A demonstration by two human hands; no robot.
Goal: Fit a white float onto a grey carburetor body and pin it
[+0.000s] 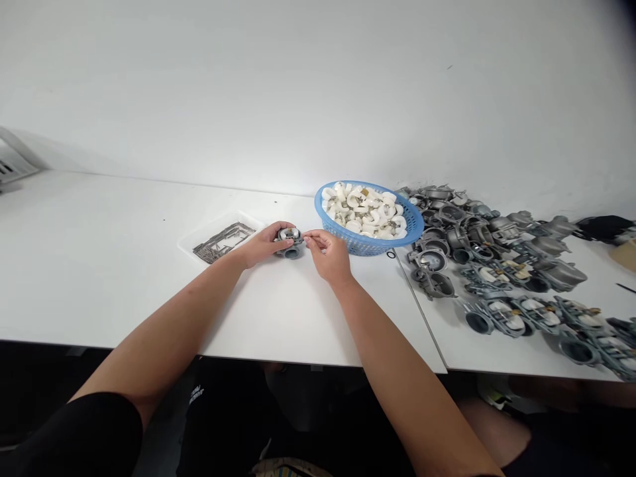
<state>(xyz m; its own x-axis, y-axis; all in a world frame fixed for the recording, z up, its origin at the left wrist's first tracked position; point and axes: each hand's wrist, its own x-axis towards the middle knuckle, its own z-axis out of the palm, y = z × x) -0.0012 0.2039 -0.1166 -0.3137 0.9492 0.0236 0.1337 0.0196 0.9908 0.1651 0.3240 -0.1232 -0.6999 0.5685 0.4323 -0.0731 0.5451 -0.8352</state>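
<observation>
Near the middle of the white table, my left hand (265,244) is wrapped round a grey metal carburetor body (291,252) with a white plastic float in its top. My right hand (328,254) is closed in a pinch at the body's right side. Whatever lies between its fingertips is too small to make out. Left of my left hand lies a shallow white tray (185,242) of thin metal pins. Behind my right hand stands a blue basket (368,246) full of white plastic floats.
Many grey metal carburetor parts (450,235) are heaped on the right table, with several float-fitted bodies (507,317) nearer its front edge. A small black ring (391,254) lies by the basket. A white wall rises behind. Part of another person's leg (491,430) shows lower right.
</observation>
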